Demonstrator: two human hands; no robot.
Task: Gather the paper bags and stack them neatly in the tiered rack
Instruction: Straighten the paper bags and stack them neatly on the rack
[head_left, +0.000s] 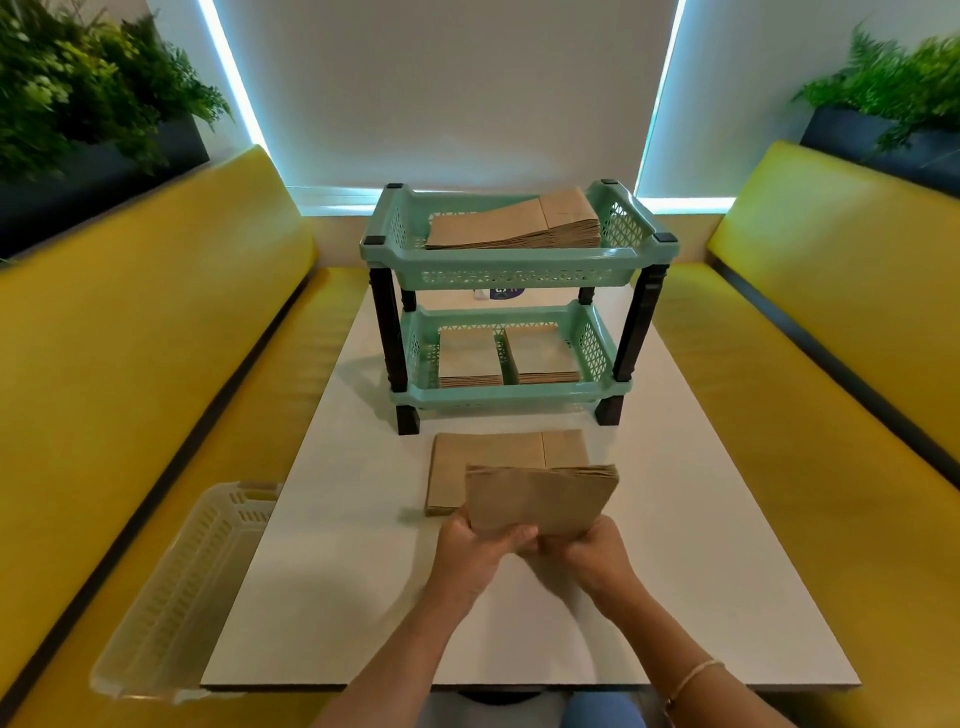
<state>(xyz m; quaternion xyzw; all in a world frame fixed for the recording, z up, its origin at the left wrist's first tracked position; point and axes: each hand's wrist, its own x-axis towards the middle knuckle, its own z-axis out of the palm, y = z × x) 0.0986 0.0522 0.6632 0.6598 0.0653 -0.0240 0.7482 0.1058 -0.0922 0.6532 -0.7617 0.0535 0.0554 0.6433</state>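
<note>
A mint-green two-tier rack (519, 260) with dark posts stands at the middle of the white table (322, 597). Its top tier holds a stack of brown paper bags (514, 226). The bottom tier holds two smaller stacks of bags side by side (470, 358) (543, 356). In front of the rack a flat pile of bags (488, 460) lies on the table. Above that pile I hold a bundle of bags (540, 499) upright on edge, my left hand (478, 551) gripping its lower left and my right hand (597, 553) its lower right.
A translucent white plastic basket (192, 587) rests on the yellow bench seat at the left, against the table's edge. Yellow benches (831, 364) flank the table on both sides. Planters with greenery (88, 104) sit behind the backrests. A small purple item (504, 294) lies behind the rack.
</note>
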